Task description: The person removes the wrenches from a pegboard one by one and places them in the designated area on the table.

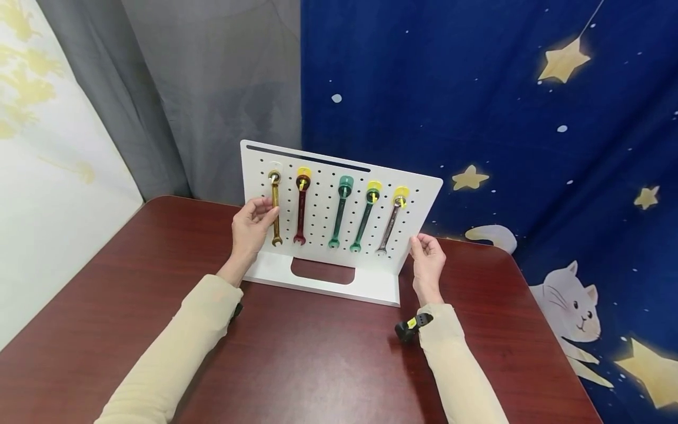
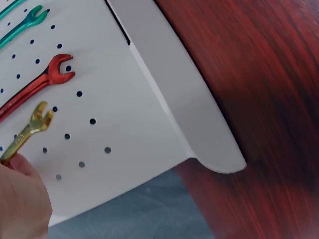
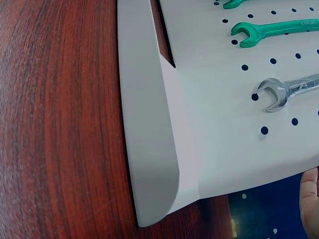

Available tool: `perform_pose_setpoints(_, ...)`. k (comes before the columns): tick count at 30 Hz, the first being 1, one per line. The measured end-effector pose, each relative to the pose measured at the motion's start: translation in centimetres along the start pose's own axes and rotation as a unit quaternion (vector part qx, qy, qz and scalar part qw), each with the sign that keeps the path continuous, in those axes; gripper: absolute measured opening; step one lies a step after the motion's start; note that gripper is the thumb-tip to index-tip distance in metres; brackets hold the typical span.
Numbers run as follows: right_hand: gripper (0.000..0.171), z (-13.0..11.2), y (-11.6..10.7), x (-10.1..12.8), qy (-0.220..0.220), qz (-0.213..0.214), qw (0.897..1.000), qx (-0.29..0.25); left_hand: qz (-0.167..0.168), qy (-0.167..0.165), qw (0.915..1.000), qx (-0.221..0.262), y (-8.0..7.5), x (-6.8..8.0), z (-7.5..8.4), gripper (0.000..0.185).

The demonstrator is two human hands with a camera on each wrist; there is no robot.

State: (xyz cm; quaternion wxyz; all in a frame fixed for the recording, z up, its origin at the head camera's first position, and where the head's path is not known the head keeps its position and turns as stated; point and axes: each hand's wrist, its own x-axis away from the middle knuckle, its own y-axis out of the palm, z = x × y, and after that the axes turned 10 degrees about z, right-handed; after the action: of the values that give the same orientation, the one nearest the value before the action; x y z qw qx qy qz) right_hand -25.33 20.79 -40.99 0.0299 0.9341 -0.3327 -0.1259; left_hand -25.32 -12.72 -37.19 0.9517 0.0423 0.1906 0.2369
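A white pegboard [image 1: 323,206] stands on the table with several combination wrenches hanging from it. My left hand [image 1: 251,228] pinches the shaft of the gold wrench [image 1: 275,221] at the far left, whose ring end still hangs on a white hook [image 1: 275,169]. The gold wrench's open end [image 2: 41,119] points down past the thumb in the left wrist view. At the board's right edge, my right hand [image 1: 428,262] grips the rim between thumb and fingers. To the right of the gold wrench hang a red wrench [image 1: 301,215], two green wrenches [image 1: 339,221] and a silver wrench [image 1: 389,228].
The dark red wooden table [image 1: 318,353] lies in front of the board. The board's base [image 1: 376,285] has a cut-out slot. Behind the table hang a grey curtain [image 1: 222,88] and a blue curtain [image 1: 402,88] with stars. A black wrist camera [image 1: 408,330] sits by the right sleeve.
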Motion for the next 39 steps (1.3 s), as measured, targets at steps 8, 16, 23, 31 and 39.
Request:
perform_pose_setpoints(8,0.017,0.0,-0.1,-0.3,0.012,-0.006,1.0,0.0,-0.057,-0.085,0.9947,0.005,-1.5,-0.2,-0.3,0.012)
perform_pose_setpoints(16,0.021,0.0,-0.2,-0.4,0.012,-0.01,1.0,0.002,-0.104,-0.127,0.9863,0.019,-2.8,-0.1,0.6,0.011)
perform_pose_setpoints(23,0.014,-0.1,-0.3,-0.5,0.021,-0.013,1.0,0.007,-0.153,-0.175,0.9691,0.082,-3.8,-0.1,2.0,0.013)
perform_pose_setpoints(31,0.013,0.0,-0.3,-0.4,0.023,-0.019,0.999,0.018,-0.174,-0.201,0.9525,0.147,-4.5,-0.3,2.9,0.015)
perform_pose_setpoints(39,0.005,0.1,-0.2,-0.4,0.015,-0.018,1.0,0.012,-0.178,-0.207,0.9469,0.17,-4.8,-0.4,3.1,0.015)
